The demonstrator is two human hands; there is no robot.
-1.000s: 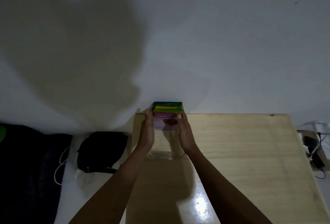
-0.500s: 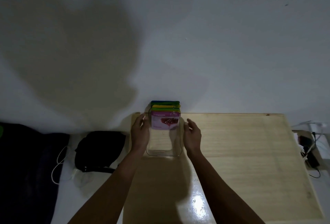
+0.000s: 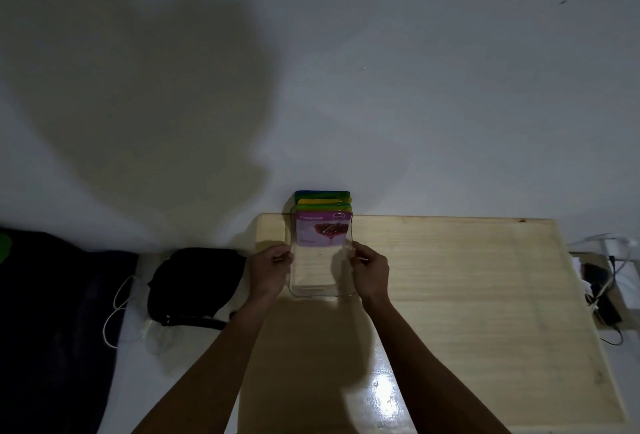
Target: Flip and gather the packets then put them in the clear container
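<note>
- At the desk's (image 3: 450,295) far left corner, against the wall (image 3: 346,70): a clear container (image 3: 320,290), long side running away from the wearer.
- Standing upright in the container's far end: packets (image 3: 323,222), packed one behind another; nearest one purple with a dark red fruit picture, then green, yellow and dark blue-green edges behind it, tops rising above the container's rim.
- Near half of the container bare, wood grain showing through its floor.
- Just left of the container, about midway along its side: left hand (image 3: 272,272), fingers curled, fingertips at the rim; contact or a small gap, cannot tell; nothing seen gripped.
- Just right of the container, level with the other: right hand (image 3: 370,271), fingers curled in toward the rim, thumb and fingertips close together at the wall; whether pinching the clear edge or merely beside it, cannot tell.
- Both forearms reaching in from the bottom edge, flanking the container.
- Left of the container, off the desk and lower down: black bag (image 3: 195,281) with a strap, a white cord (image 3: 116,312) looping beside it.
- Further left of the container: dark cloth (image 3: 52,312) filling the lower corner.
- Far right of the container, past the desk's right edge: tangle of cables (image 3: 604,295) and a dark device, too dim to identify.
- Nearer than the container, on the glossy desk surface: bright glare spot (image 3: 382,392).
- Above and left of the container, on the wall: large soft shadow (image 3: 138,104).
</note>
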